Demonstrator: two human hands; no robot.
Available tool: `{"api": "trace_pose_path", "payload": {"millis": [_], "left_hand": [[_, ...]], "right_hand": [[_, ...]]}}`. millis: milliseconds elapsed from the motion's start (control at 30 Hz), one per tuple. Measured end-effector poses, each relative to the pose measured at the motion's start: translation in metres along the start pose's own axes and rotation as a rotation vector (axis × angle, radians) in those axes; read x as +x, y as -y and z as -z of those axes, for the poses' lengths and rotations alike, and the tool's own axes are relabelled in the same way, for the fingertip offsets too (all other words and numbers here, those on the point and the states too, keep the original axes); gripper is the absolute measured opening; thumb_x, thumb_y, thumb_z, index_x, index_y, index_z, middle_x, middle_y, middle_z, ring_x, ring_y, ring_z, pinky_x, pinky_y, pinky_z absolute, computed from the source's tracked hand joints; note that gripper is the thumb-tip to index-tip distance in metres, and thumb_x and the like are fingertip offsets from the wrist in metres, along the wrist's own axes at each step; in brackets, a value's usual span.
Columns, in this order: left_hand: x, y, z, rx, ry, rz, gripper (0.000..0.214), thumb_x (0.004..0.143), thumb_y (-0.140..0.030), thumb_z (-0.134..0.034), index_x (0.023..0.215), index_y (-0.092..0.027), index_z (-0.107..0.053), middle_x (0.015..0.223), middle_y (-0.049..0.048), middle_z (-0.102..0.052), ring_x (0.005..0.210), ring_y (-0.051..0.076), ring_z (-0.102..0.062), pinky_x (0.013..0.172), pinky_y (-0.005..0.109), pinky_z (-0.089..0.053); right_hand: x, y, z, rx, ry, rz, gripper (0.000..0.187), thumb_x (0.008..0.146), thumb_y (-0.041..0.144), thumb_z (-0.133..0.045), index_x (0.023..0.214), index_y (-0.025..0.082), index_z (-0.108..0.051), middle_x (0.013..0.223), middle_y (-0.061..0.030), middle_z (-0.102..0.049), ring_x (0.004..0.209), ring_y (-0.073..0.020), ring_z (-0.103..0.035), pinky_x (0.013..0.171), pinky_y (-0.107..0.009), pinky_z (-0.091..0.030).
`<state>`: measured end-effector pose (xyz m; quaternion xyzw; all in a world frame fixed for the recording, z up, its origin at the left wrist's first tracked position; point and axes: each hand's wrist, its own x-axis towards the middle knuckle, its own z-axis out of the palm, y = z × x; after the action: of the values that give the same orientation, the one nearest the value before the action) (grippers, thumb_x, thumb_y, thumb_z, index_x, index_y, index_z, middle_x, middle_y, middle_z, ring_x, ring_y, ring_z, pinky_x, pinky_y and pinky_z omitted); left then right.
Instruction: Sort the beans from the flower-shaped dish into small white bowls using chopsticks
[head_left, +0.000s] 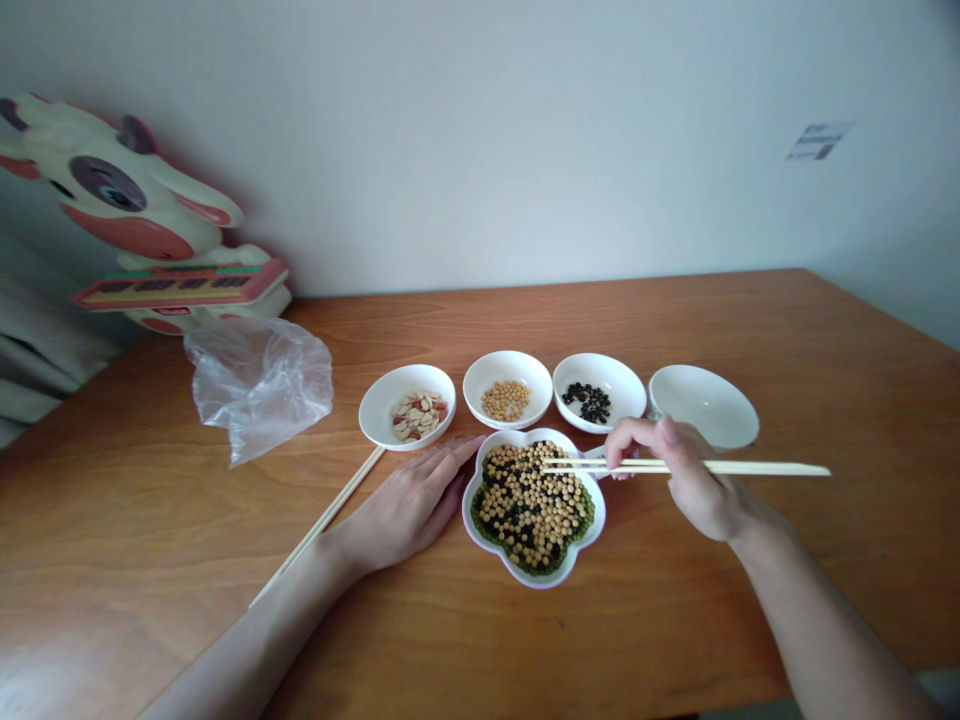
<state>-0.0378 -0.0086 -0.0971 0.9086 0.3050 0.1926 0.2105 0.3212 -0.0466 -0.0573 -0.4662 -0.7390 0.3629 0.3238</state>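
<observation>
Two bare hands show in the head view. The right hand is closed in a pinch around a pair of chopsticks, index finger curled and thumb pressed over them. Their thin tips point left, over the beans in a flower-shaped dish; whether they touch any cannot be told. The left hand is open, palm down on the bench, fingers stretched and close together, holding nothing, with its fingertips at the dish's left rim.

The dish stands before the person, glossy white with a scalloped, faintly lilac edge and a short handle on the right, partly behind the chopsticks. Round tan beans and shiny black ones lie over small green ones, which show along the edge.

Behind it, four smooth, round white bowls form a row: the first bowl has flat, pale and reddish seeds, the second bowl tan beans, the third bowl black beans, and the fourth bowl shows a bare white inside. Another straight wooden pair lies slantwise beside the left forearm. Crumpled clear plastic sits near a moulded cow toy. The bench has brown wood grain.
</observation>
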Motion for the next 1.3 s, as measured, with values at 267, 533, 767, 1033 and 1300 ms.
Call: {"api": "trace_pose_path", "payload": {"millis": [267,533,767,1033,1300], "left_hand": [[0.0009,-0.0009,0.0012,-0.010,-0.001,-0.008,0.059,0.106,-0.019,-0.047,0.162,-0.025,-0.032,0.160,0.0100,-0.049,0.145,0.027,-0.052,0.123,0.047,-0.046],[0.0004,-0.0007,0.0015,-0.012,0.017,0.003,0.059,0.106,-0.019,-0.047,0.162,-0.024,-0.031,0.161,0.0102,-0.047,0.146,0.026,-0.050,0.124,0.045,-0.044],[-0.0001,-0.0008,0.0015,0.003,-0.008,-0.011,0.058,0.105,-0.018,-0.047,0.162,-0.024,-0.034,0.159,0.0113,-0.050,0.144,0.027,-0.053,0.121,0.047,-0.047],[-0.0005,0.0011,-0.0009,-0.016,-0.005,-0.007,0.058,0.106,-0.018,-0.047,0.162,-0.024,-0.032,0.161,0.0102,-0.048,0.146,0.025,-0.050,0.124,0.046,-0.045],[-0.0005,0.0010,-0.0016,-0.052,-0.030,-0.025,0.059,0.105,-0.015,-0.046,0.161,-0.024,-0.031,0.159,0.0111,-0.050,0.145,0.023,-0.052,0.123,0.044,-0.045]], "right_hand": [[-0.0018,0.0003,-0.0011,0.007,0.004,-0.018,0.072,0.107,0.064,-0.012,0.088,0.025,-0.068,0.085,-0.0059,-0.069,0.081,-0.0230,-0.063,0.077,-0.035,-0.050],[-0.0004,-0.0002,-0.0003,0.026,0.015,0.004,0.071,0.107,0.064,-0.012,0.087,0.024,-0.067,0.081,-0.0054,-0.067,0.079,-0.0236,-0.063,0.076,-0.037,-0.048],[-0.0006,0.0007,-0.0023,0.038,-0.027,0.006,0.068,0.109,0.060,-0.016,0.086,0.024,-0.069,0.081,-0.0054,-0.068,0.078,-0.0226,-0.063,0.076,-0.036,-0.049],[-0.0014,-0.0012,-0.0023,0.121,-0.122,0.022,0.074,0.108,0.062,-0.015,0.080,0.025,-0.072,0.075,-0.0067,-0.067,0.072,-0.0240,-0.063,0.071,-0.038,-0.047],[-0.0038,0.0032,-0.0025,0.403,-0.473,0.081,0.079,0.101,0.072,-0.020,0.072,0.028,-0.079,0.071,-0.0122,-0.064,0.073,-0.0303,-0.061,0.070,-0.045,-0.049]]}}
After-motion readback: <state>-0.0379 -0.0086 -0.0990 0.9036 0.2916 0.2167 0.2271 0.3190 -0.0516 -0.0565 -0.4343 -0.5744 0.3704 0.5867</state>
